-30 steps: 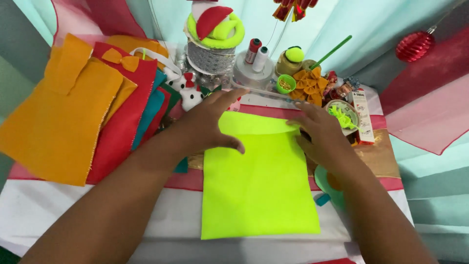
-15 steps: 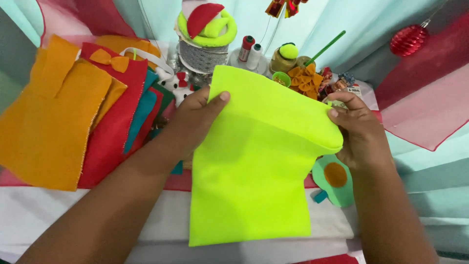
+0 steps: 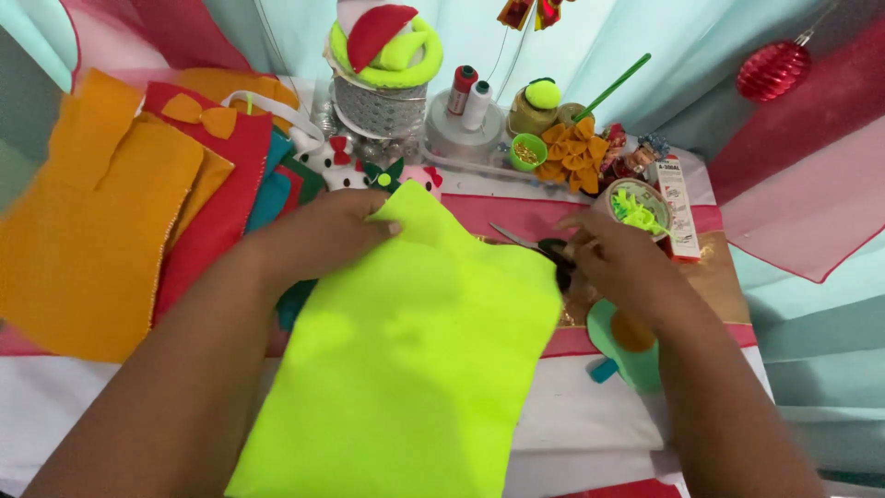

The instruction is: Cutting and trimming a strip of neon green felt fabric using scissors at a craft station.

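The left hand pinches the far corner of the neon yellow felt sheet lying at the near middle of the counter — the right hand closes on the scissors, so better keep the sheet taut.

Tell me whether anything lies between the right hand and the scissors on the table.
Nothing visible does. The right hand is already at the scissors, fingers on the dark handles. The neon yellow felt sheet, held by the left hand, lies just beside them.

head view, steeply down, close over table
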